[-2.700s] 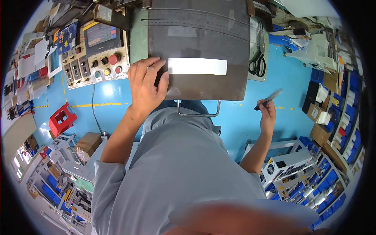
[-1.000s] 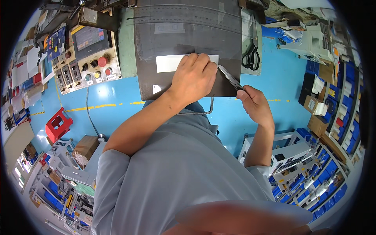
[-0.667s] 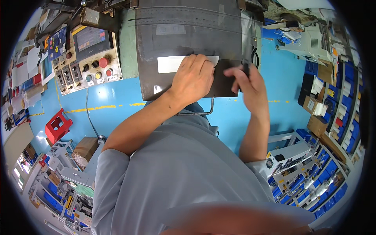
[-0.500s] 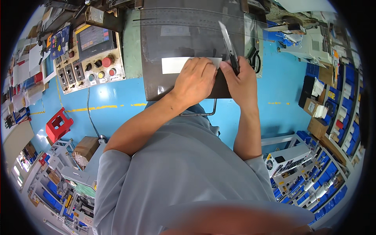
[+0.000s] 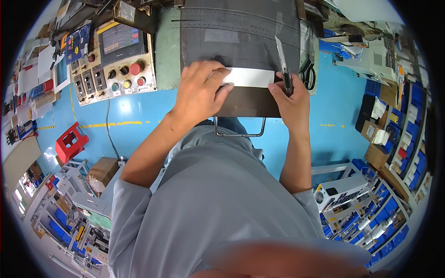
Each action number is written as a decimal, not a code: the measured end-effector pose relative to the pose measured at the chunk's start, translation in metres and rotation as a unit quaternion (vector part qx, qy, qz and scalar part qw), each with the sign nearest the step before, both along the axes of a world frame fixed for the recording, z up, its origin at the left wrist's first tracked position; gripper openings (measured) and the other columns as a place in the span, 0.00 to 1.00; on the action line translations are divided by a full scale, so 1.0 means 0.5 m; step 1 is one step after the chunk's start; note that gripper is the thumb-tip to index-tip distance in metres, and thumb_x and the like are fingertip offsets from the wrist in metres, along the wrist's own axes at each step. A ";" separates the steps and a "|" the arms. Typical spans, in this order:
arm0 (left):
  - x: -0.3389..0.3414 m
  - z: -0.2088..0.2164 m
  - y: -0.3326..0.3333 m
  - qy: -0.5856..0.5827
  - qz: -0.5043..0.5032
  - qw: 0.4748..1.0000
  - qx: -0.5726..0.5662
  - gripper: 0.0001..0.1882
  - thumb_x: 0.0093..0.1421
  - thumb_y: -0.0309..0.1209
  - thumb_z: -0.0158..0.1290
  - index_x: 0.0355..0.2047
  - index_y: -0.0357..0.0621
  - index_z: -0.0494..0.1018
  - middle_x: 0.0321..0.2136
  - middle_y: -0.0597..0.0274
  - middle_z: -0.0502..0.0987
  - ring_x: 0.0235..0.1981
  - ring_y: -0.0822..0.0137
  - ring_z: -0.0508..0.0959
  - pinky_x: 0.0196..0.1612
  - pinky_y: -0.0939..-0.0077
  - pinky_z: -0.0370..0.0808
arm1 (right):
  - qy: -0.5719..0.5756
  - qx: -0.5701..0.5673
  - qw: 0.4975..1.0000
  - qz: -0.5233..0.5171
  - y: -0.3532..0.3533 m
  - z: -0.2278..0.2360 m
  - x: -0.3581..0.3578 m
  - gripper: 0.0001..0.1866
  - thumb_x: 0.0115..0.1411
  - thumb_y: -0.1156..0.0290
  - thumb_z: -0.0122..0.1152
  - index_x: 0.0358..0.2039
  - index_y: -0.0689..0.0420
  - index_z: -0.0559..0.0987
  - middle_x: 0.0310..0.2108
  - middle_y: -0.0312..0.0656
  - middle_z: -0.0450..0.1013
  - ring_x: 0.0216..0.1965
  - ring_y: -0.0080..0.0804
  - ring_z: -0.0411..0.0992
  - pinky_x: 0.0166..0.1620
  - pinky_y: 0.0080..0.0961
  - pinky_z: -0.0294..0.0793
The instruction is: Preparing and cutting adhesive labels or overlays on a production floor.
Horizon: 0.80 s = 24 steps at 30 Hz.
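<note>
A white rectangular strip (image 5: 250, 77) lies along the near part of a dark flat plate (image 5: 248, 103). My left hand (image 5: 198, 90) grips the strip's left end between thumb and fingers, hiding that end. In my right hand (image 5: 295, 99) is a snap-off utility knife (image 5: 283, 62), its blade out and pointing away from me. The thumb of that hand touches the strip's right end. Farther back, a clear ruler-like band (image 5: 241, 21) crosses the plate.
Left of the plate stands a control panel (image 5: 123, 65) with a screen, knobs and coloured buttons. Black-handled scissors (image 5: 308, 76) lie at the plate's right edge. A metal loop handle (image 5: 240, 135) sticks out at the near edge. A red stool (image 5: 71, 142) is on the blue floor.
My left hand has moved left from the strip's middle to its left end, its fingers spreading wider. The right hand still holds the knife at the right end. The whole view has shifted slightly.
</note>
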<state>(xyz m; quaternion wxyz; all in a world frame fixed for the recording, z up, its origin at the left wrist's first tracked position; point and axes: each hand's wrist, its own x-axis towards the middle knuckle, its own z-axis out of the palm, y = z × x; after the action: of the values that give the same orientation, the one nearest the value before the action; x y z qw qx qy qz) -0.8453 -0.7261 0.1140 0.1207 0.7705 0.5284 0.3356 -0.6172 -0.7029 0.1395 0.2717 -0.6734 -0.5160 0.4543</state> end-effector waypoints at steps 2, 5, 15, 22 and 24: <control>0.001 0.008 -0.007 0.018 0.005 1.000 -0.013 0.18 0.45 0.29 0.65 0.39 0.43 0.77 0.40 0.62 0.75 0.39 0.58 0.73 0.42 0.66 0.67 | 0.044 0.024 0.999 0.001 0.005 -0.020 0.004 0.14 0.55 0.74 0.64 0.42 0.63 0.76 0.27 0.35 0.76 0.27 0.17 0.69 0.32 0.17 0.68; 0.039 0.009 -0.007 0.027 -0.010 1.000 -0.011 0.17 0.46 0.30 0.64 0.38 0.44 0.77 0.40 0.64 0.74 0.40 0.60 0.72 0.41 0.66 0.67 | 0.175 -0.039 0.981 -0.075 0.003 -0.027 0.003 0.11 0.55 0.78 0.63 0.40 0.61 0.76 0.26 0.36 0.76 0.21 0.15 0.66 0.24 0.14 0.63; 0.083 -0.018 0.038 0.054 -0.042 0.996 0.061 0.14 0.48 0.26 0.56 0.37 0.44 0.78 0.33 0.64 0.71 0.35 0.63 0.71 0.38 0.70 0.68 | 0.223 -0.053 0.969 -0.090 -0.006 -0.029 -0.002 0.08 0.57 0.77 0.62 0.39 0.60 0.77 0.25 0.35 0.76 0.16 0.13 0.61 0.18 0.13 0.58; 0.075 -0.005 0.119 0.063 -0.159 0.985 -0.003 0.17 0.48 0.24 0.56 0.40 0.47 0.79 0.32 0.61 0.71 0.36 0.60 0.74 0.40 0.66 0.72 | -0.029 0.053 0.997 -0.038 -0.015 -0.016 -0.020 0.14 0.57 0.66 0.65 0.38 0.65 0.79 0.22 0.35 0.73 0.22 0.18 0.67 0.27 0.20 0.67; 0.064 0.006 0.132 0.072 -0.196 0.977 -0.052 0.15 0.51 0.26 0.56 0.41 0.49 0.80 0.33 0.60 0.71 0.38 0.59 0.75 0.42 0.64 0.73 | -0.053 0.035 0.997 -0.044 -0.018 -0.008 -0.031 0.16 0.55 0.66 0.66 0.39 0.65 0.79 0.22 0.35 0.73 0.23 0.19 0.67 0.28 0.20 0.69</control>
<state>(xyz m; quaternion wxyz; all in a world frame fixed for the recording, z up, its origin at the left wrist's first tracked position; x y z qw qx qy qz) -0.8132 -0.6601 0.1168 0.1859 0.8739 0.3907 0.2216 -0.6327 -0.7120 0.1356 0.2871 -0.7087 -0.5155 0.3868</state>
